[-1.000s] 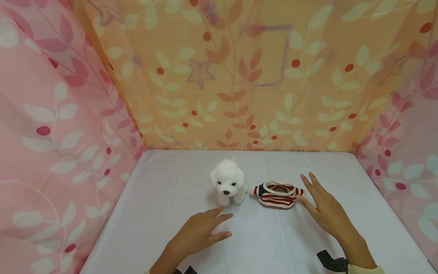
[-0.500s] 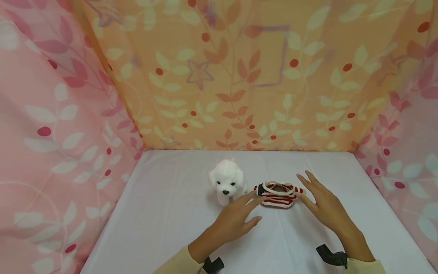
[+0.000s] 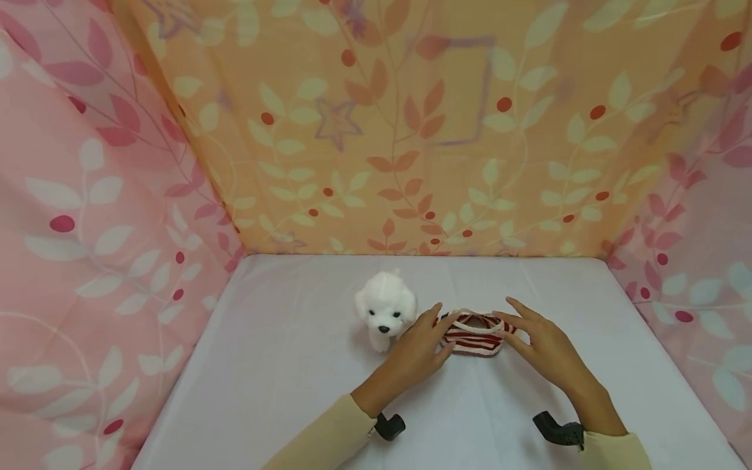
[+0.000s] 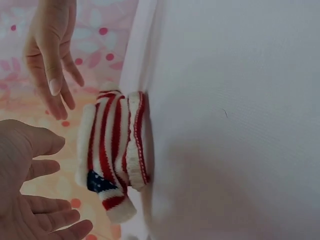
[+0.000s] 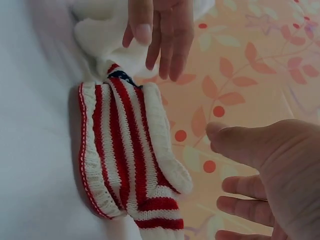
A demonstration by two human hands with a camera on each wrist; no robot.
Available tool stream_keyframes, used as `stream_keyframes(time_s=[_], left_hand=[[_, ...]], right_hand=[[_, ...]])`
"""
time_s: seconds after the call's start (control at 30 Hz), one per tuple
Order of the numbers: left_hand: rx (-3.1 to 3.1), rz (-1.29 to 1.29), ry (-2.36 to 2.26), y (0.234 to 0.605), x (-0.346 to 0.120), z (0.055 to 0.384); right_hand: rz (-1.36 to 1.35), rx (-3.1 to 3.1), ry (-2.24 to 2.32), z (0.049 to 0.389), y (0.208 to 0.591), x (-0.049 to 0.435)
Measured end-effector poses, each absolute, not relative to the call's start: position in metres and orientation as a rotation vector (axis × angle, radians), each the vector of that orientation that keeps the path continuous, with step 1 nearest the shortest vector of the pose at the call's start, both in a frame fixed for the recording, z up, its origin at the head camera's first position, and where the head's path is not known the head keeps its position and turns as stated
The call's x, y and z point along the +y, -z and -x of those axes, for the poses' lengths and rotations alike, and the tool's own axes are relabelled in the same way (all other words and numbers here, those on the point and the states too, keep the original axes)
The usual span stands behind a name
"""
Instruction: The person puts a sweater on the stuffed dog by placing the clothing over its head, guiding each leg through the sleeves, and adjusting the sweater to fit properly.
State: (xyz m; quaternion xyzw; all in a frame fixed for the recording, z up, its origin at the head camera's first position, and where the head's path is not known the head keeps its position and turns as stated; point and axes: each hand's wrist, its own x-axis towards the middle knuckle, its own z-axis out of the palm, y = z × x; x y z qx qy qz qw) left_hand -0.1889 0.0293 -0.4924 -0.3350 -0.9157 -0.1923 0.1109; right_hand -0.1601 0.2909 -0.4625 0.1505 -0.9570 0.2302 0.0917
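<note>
A small knitted sweater (image 3: 473,341) with red and white stripes stands on the white table, its white-edged neck opening upward. A starry navy patch (image 4: 100,182) marks one shoulder. My left hand (image 3: 416,349) is at the sweater's left side, fingers spread and relaxed. On the other side my right hand (image 3: 545,346) is likewise spread, its fingertips overlapping the sleeve in the head view. Both wrist views show a gap between the hands and the knit (image 5: 125,150). A white plush dog (image 3: 384,303) stands just left of the sweater, partly hidden by my left hand.
The white-covered table (image 3: 282,372) extends to a patterned orange cloth (image 3: 376,130) at the back. Pink leaf-print cloths hang at the left (image 3: 106,261) and right (image 3: 693,261). Black wrist devices (image 3: 558,431) sit by the cream sleeves.
My left hand has moved right, from in front of the plush dog to the sweater's left side. My right hand has shifted slightly left, closer over the sweater. Dog and sweater stay put.
</note>
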Motion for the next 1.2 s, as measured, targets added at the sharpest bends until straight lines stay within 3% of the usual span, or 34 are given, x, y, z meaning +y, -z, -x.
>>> stream_keyframes(time_s=[0.8,1.2], left_hand=[[-2.797,0.870,0.263,0.507,0.052,0.215],[-2.731,0.809,0.301,0.490,0.057,0.206]], right_hand=[[-0.439,-2.840,-0.489,0.180,0.485,0.285],[-0.384,-2.664,-0.408,0.172,0.468,0.284]])
